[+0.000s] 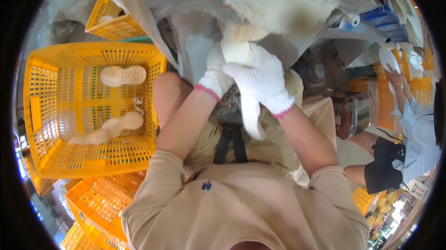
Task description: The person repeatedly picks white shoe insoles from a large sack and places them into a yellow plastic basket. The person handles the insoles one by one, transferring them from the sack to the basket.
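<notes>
A long white shoe sole (251, 117) is held between my two hands, both in white knitted gloves with pink-edged cuffs. My right hand (265, 73) closes over its middle from the right, thumb across it. From the left, my left hand (216, 66) grips it too, its fingers partly hidden behind the sole. The upper end points away from me and reaches a pale, rounded, blurred part (244, 32) under a dusty hood (278, 13); whether they touch I cannot tell. Its lower end hangs over my lap.
At my left stands a yellow plastic crate (93, 48) with a few cream soles (123, 76) inside. More yellow crates (104, 199) stand below and behind it. On the right, another person (418, 129) in a light blue top handles a white piece beside a brown box (355, 115).
</notes>
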Tool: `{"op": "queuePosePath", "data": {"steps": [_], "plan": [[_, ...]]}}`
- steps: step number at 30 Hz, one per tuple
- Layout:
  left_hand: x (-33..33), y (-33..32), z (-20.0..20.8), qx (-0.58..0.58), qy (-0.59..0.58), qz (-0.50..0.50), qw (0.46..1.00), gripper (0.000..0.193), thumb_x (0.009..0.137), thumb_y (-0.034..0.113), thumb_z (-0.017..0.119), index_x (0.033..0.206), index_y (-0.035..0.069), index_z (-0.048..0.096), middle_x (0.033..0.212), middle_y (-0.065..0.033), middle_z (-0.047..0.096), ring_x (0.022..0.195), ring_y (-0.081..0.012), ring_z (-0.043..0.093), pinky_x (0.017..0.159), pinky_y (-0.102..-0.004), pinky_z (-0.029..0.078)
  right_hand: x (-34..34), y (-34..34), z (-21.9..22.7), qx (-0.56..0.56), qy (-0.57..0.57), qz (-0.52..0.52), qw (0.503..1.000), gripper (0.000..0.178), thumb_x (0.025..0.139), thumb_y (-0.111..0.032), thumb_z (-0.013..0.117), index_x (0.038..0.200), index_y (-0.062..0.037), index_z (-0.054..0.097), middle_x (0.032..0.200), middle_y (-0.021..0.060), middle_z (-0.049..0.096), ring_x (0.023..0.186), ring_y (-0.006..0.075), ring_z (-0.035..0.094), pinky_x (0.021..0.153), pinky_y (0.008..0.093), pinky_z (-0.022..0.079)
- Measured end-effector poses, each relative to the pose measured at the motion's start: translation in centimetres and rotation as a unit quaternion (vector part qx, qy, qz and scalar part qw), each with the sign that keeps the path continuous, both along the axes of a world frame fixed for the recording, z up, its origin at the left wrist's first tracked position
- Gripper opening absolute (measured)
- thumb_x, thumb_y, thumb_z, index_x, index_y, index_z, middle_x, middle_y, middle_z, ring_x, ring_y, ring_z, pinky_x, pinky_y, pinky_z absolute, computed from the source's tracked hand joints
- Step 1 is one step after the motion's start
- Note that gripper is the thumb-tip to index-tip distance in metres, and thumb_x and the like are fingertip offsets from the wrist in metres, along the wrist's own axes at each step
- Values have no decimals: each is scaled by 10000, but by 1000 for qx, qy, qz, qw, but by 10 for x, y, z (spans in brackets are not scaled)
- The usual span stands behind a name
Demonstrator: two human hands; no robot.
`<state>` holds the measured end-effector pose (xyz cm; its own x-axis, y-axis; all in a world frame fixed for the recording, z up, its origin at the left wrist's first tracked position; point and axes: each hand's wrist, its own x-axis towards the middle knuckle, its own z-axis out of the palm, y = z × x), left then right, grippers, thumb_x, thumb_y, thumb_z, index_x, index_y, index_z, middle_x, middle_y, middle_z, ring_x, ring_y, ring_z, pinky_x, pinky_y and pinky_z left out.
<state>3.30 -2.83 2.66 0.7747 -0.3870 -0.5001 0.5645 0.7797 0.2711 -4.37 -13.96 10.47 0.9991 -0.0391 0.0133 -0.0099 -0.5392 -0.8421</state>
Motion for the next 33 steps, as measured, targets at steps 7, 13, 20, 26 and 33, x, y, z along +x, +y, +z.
{"op": "queuePosePath", "data": {"steps": [7, 13, 20, 26, 33], "plan": [[6, -6, -17, 187, -216, -16, 958, 416, 1113, 285, 370, 1382, 38, 567, 1312, -177, 654, 1186, -337, 634, 1017, -441, 533, 18, -11, 4, 345, 117, 23, 931, 347, 819, -244, 829, 1084, -29, 765, 983, 145, 758, 939, 261, 729, 872, 360, 566], [-7, -24, -69, -86, -3, -32, 996, 630, 1013, 605, 356, 1093, 48, 640, 1019, -253, 658, 829, -401, 640, 715, -525, 561, -66, 7, 49, -201, 66, 68, 975, 491, 838, -284, 752, 1230, -4, 654, 979, 219, 678, 859, 397, 679, 768, 503, 551], [44, -4, -100, -58, -153, 6, 987, 515, 1037, 470, 446, 1220, 29, 641, 1096, -244, 680, 991, -412, 657, 888, -532, 569, 10, 25, 52, -344, 7, 144, 928, 234, 850, -275, 700, 864, -45, 661, 717, 196, 650, 702, 427, 667, 659, 513, 557], [-36, -33, -55, -378, 23, -83, 922, 668, 1065, 526, 325, 1375, -27, 535, 1244, -331, 622, 1113, -537, 626, 997, -700, 512, -130, -12, 32, -405, 53, 71, 910, 294, 837, -275, 785, 1035, -73, 703, 796, 151, 644, 738, 377, 674, 655, 493, 554], [-60, -45, 16, -112, 4, -27, 993, 635, 1095, 583, 384, 1466, 96, 550, 1442, -149, 617, 1314, -327, 589, 1123, -460, 491, -163, -89, 5, 413, 229, -172, 865, 456, 898, -144, 774, 1294, 57, 667, 1170, 121, 754, 1016, 172, 717, 894, 334, 586]]}}
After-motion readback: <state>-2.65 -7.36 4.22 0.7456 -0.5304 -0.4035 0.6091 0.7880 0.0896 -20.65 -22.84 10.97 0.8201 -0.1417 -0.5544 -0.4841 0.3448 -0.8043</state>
